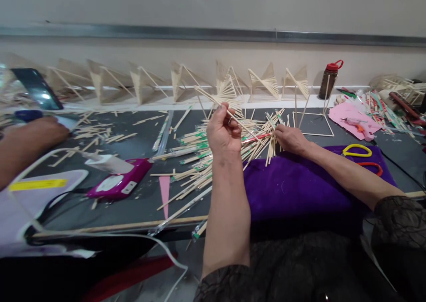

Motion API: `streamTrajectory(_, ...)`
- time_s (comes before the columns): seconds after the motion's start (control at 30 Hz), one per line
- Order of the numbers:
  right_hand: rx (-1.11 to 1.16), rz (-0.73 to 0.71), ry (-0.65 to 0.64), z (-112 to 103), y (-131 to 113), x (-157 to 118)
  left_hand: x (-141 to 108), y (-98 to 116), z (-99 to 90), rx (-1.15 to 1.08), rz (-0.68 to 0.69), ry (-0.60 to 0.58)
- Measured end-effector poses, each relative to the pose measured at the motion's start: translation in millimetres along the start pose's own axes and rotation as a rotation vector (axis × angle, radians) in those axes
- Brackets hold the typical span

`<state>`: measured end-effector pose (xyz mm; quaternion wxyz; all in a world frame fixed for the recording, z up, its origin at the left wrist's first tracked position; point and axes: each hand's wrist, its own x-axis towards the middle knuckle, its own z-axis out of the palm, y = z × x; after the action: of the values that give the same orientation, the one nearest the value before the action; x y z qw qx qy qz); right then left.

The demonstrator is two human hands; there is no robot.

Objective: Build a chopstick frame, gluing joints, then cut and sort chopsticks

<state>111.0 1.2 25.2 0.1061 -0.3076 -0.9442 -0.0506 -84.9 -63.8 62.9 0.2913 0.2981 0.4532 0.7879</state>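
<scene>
Raised over the worktable, my left hand (224, 131) is closed around thin wooden chopsticks (208, 96) that slant from upper left to lower right. My right hand (291, 138) is down at the right side of a loose heap of chopsticks (196, 160). Its fingers are bent together on several of them, and the fingertips are partly hidden. Some chopsticks in the heap are bare, others sit in clear wrappers with green print. Below my right forearm lies a folded purple cloth (282, 186).
Twisted stick frames (262, 82) line the wall. Right: an open stick frame (314, 134), bottle (328, 82), pink glue gun (361, 127) and yellow-handled scissors (357, 150). Left: a magenta power strip (120, 180), a white cable (133, 236) and another person's hand (43, 133).
</scene>
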Motion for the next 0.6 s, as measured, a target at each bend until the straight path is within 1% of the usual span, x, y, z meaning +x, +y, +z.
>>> streamTrajectory(0.13,0.123,0.21,0.102,5.1,10.0,-2.5,-4.9,2.8,6.3,-0.114,-0.044,0.019)
streamTrajectory(0.23,0.215,0.313,0.146,6.4,14.0,-0.1,-12.1,8.2,14.1,-0.2,-0.099,0.048)
streamTrajectory(0.37,0.282,0.466,0.116,3.5,12.0,1.8,-20.5,13.7,23.4,-0.269,-0.155,0.049)
streamTrajectory(0.47,0.293,0.55,0.067,-0.4,10.9,2.0,-23.2,12.8,27.9,-0.26,-0.179,0.04)
streamTrajectory(0.53,0.302,0.554,0.021,-2.0,13.1,2.7,-23.8,10.3,30.1,-0.239,-0.185,0.033)
streamTrajectory(0.6,0.35,0.519,-0.009,-2.5,17.1,3.8,-24.7,7.1,32.3,-0.221,-0.185,0.022)
